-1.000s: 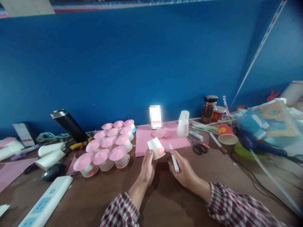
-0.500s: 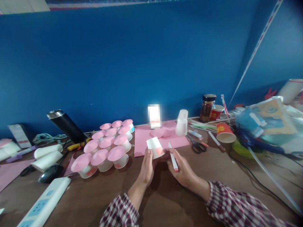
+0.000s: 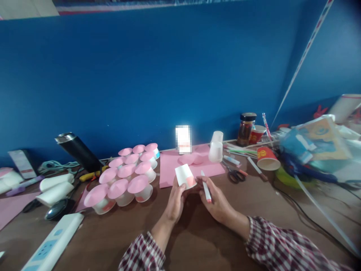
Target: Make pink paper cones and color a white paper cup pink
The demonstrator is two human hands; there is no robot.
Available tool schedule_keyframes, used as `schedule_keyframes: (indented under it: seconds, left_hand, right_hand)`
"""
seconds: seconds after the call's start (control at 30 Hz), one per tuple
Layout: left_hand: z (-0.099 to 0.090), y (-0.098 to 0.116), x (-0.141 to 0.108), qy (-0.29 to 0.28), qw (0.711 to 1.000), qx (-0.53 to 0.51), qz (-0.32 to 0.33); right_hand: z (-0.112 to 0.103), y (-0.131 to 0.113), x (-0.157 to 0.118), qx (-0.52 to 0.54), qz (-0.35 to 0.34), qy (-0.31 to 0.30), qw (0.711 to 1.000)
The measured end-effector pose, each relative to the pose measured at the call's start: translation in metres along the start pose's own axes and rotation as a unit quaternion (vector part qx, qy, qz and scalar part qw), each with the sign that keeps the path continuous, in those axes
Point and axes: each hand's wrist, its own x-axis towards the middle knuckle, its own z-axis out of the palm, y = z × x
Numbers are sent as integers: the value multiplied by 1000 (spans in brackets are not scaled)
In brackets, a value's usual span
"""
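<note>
My left hand (image 3: 175,203) is wrapped round a white paper cup (image 3: 183,174) with a pinkish-orange patch on its side. Close to its right, my right hand (image 3: 216,201) holds a white marker (image 3: 207,190) with a reddish end pointing down toward me; its fingertips are near the cup's rim. Behind the cup lies a pink sheet (image 3: 169,169) with pink paper discs (image 3: 194,158) on it. Several white cups topped with pink cones (image 3: 118,187) stand in rows to the left.
Two plain cups (image 3: 216,151), scissors (image 3: 236,175), markers (image 3: 257,168) and a red cup (image 3: 267,158) are on the right, with a jar (image 3: 246,130) behind. A black flask (image 3: 80,152) leans at the left, beyond a power strip (image 3: 52,242).
The cup has turned slightly in my left hand, and the thumb now lies lower across its side. My right hand and the marker have hardly moved.
</note>
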Motion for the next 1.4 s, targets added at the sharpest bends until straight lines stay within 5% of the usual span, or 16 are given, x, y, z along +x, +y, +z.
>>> schedule_keyframes:
  seconds: [1.4]
  left_hand:
    - [-8, -1, 0, 6, 992, 124, 14]
  right_hand:
    - [1, 4, 0, 6, -4, -10, 1000]
